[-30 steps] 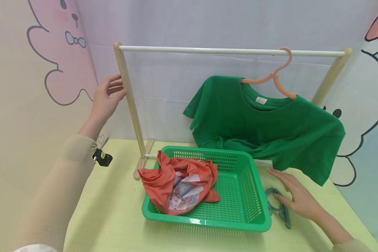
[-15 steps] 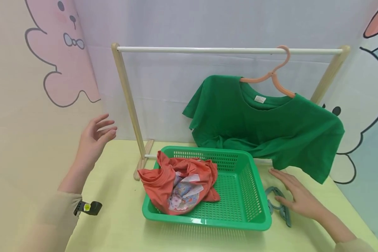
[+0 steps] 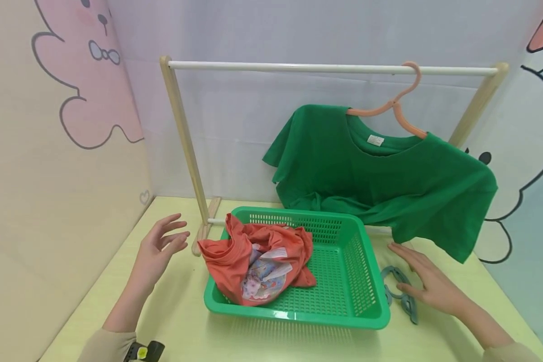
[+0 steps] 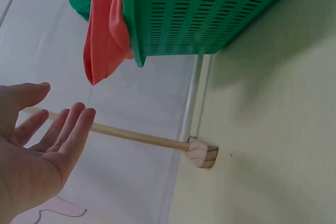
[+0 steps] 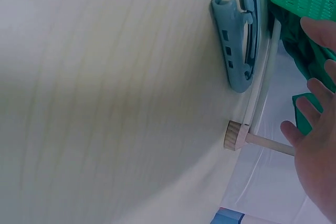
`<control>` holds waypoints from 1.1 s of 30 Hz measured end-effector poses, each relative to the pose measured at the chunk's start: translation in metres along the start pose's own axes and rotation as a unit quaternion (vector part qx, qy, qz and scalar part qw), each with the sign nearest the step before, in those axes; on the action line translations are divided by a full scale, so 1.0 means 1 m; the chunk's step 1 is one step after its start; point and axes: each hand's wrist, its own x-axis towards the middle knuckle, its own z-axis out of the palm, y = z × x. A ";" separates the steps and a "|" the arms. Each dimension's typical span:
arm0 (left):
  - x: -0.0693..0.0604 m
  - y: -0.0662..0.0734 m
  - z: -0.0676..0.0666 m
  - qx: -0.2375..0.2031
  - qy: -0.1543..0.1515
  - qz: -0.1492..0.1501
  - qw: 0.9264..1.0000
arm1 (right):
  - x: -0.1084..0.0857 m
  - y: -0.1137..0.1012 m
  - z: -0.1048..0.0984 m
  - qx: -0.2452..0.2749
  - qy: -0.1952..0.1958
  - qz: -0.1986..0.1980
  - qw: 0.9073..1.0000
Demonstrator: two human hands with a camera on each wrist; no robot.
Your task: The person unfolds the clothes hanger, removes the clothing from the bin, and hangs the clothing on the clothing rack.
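In the head view my left hand (image 3: 158, 251) hovers left of the green basket (image 3: 298, 315), fingers loosely bent and holding nothing. Red clothing (image 3: 228, 261) lies in the basket's left part and hangs over its rim. My right hand (image 3: 439, 286) is above the table's right side, fingers extended, near a grey-blue hanger (image 3: 408, 304). That hanger (image 5: 236, 51) lies on the table in the right wrist view. A green T-shirt (image 3: 380, 176) hangs tilted from an orange hanger (image 3: 404, 123) on the rack's white bar (image 3: 289, 67).
The rack's left wooden post (image 3: 183, 130) stands on a wooden foot (image 4: 202, 153) behind the basket's left side. Its right post (image 3: 479, 103) is partly behind the shirt. Cloth walls with cartoon figures (image 3: 86, 85) border the table (image 3: 163, 311).
My left hand has moved down from beside the rack's left post to low over the table, near the basket. My right hand has barely moved.
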 end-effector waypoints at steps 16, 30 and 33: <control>-0.067 -0.009 0.030 -0.047 -0.050 -0.154 0.986 | -0.006 0.006 0.008 0.034 -0.019 0.021 0.999; -0.088 -0.005 0.051 -0.045 -0.073 -0.210 0.974 | -0.019 0.011 0.013 0.066 -0.051 0.041 0.996; -0.091 -0.005 0.054 -0.058 -0.076 -0.214 0.972 | -0.020 0.013 0.013 0.084 -0.067 0.070 0.992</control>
